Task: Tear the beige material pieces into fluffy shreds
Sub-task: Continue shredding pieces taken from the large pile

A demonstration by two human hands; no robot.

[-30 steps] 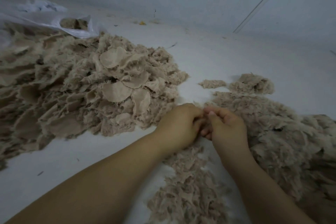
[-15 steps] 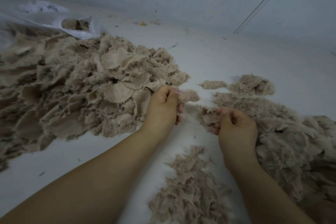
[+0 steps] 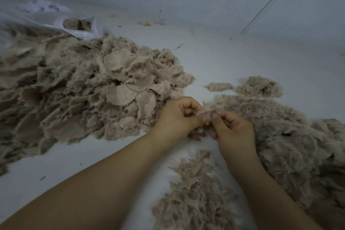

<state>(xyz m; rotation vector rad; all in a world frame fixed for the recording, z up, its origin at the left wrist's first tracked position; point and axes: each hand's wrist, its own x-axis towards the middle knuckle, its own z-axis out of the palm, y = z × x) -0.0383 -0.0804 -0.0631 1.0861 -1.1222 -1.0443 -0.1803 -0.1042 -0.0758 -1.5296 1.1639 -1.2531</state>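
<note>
Both hands meet at mid-frame, knuckles up, over the white surface (image 3: 214,58). The left hand (image 3: 177,117) comes in on a long bare forearm from the lower left, fingers curled under, thumb and forefinger pinching one end of a small beige piece (image 3: 206,113). The right hand (image 3: 233,129) reaches in from the lower right, wrist bent slightly inward, fingers curled too, its thumb (image 3: 214,117) pressed against the other end of that same piece. So each hand is clenched on the piece, fingertips nearly touching, the scrap bridging the narrow gap between them. The piece is partly hidden by the fingers and a little blurred, so its shape is hard to read.

To the left, a big heap (image 3: 74,95) of beige material spreads toward the frame edge, with flat round discs (image 3: 119,94) showing among frayed bits. To the right, just beside the right hand, lies a fluffy pile (image 3: 280,136) of shreds running to the right edge. Below the hands, between the forearms, sits a smaller patch of shreds (image 3: 194,192). Far left at the back, a clear plastic bag (image 3: 74,28) rests against the heap, some beige material inside it.
</note>
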